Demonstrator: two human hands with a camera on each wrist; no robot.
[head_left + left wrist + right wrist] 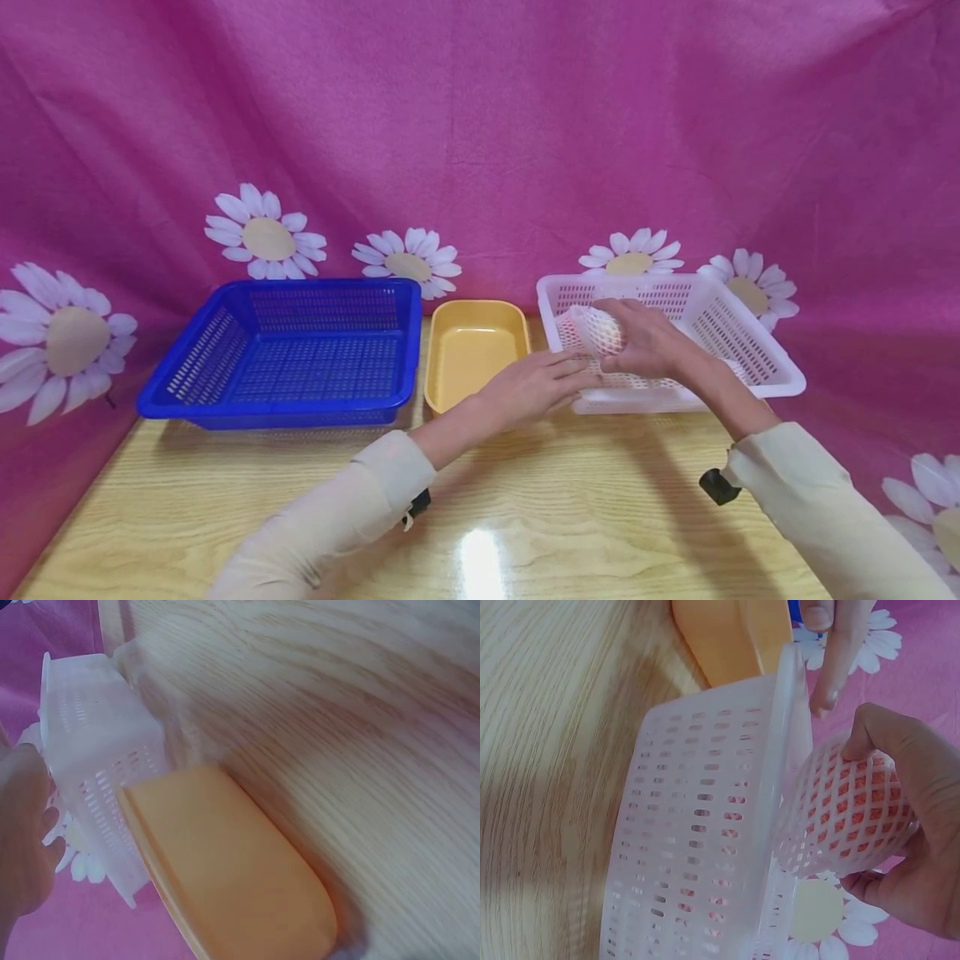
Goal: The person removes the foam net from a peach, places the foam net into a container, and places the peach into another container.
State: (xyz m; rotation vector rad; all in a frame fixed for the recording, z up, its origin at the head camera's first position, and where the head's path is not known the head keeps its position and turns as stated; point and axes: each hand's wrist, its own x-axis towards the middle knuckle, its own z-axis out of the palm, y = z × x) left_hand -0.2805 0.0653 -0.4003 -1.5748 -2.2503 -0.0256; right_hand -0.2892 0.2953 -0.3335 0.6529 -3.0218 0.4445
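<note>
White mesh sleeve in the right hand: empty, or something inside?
Not empty: in the right-wrist view, the sleeve bulges round, and something orange-red shows through its gaps; I cannot tell what.

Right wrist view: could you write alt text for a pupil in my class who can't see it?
The right hand grips a round reddish object in white netting, close to the rim of a white slotted basket. Part of the left hand shows at the top, near a yellow tray. A wood-grain table and pink flowered cloth surround them.
</note>
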